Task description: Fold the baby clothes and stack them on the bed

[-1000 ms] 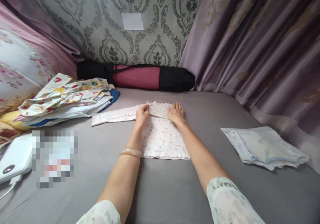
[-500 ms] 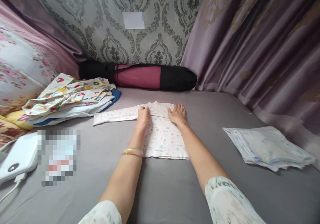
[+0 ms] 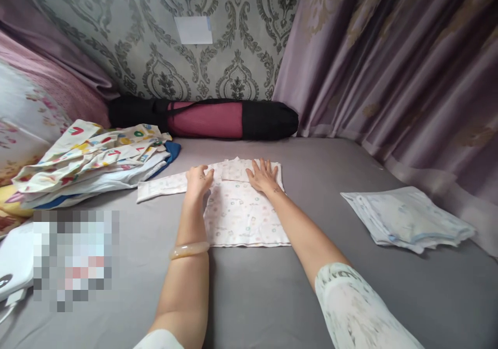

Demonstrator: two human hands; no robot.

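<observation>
A small white printed garment [image 3: 241, 217] lies flat on the grey bed sheet [image 3: 272, 297], one sleeve stretched out to the left. My left hand [image 3: 198, 177] rests on the garment where that sleeve joins the body, fingers curled down onto the cloth. My right hand [image 3: 263, 175] lies flat and open on the garment's upper right part, fingers spread toward the wall. A pale bangle [image 3: 189, 249] is on my left wrist.
A heap of colourful printed clothes [image 3: 93, 157] lies at the left. A folded pale stack [image 3: 408, 219] sits at the right near the purple curtain [image 3: 389, 69]. A rolled pink mat in a black bag [image 3: 206, 120] lies along the wall. A white device [image 3: 13, 261] sits at the left edge.
My left hand has slid leftward along the garment's top toward the sleeve. The right hand has stayed flat in about the same spot. The camera has shifted a little.
</observation>
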